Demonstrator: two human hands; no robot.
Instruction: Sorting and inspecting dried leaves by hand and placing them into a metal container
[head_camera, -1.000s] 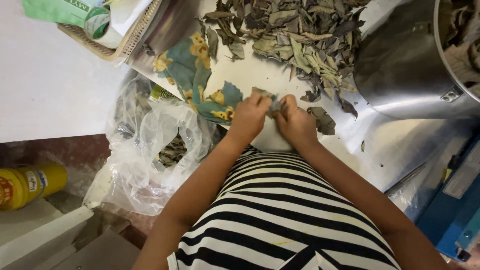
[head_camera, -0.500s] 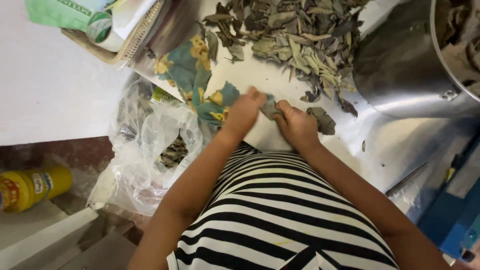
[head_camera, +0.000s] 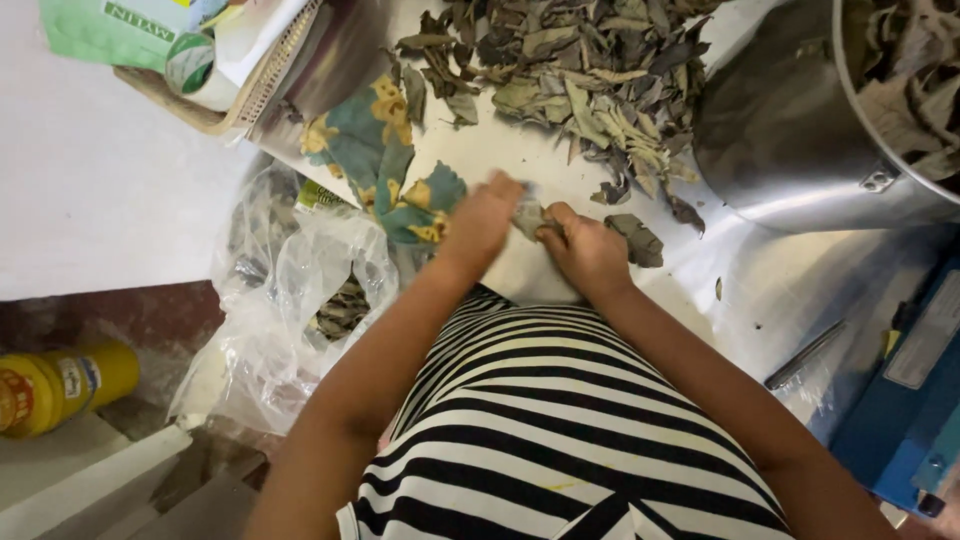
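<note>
My left hand (head_camera: 484, 222) and my right hand (head_camera: 583, 247) meet at the near edge of a white table (head_camera: 480, 150), both pinching one dried grey-green leaf (head_camera: 528, 214) between them. The left hand is blurred. A second loose leaf (head_camera: 637, 238) lies just right of my right hand. Beyond the hands spreads a pile of dried leaves (head_camera: 580, 70). My striped shirt fills the bottom of the view.
A large steel pot (head_camera: 800, 150) holding more leaves stands at the right. A floral cloth (head_camera: 385, 160) and a basket (head_camera: 215, 95) sit at the left. A clear plastic bag (head_camera: 290, 310) with leaves hangs below the table; a yellow bottle (head_camera: 60, 385) lies lower left, a blue machine (head_camera: 900, 400) right.
Both hands have stayed together on the leaf at the table edge, shifting slightly; the left hand is moving and now blurs.
</note>
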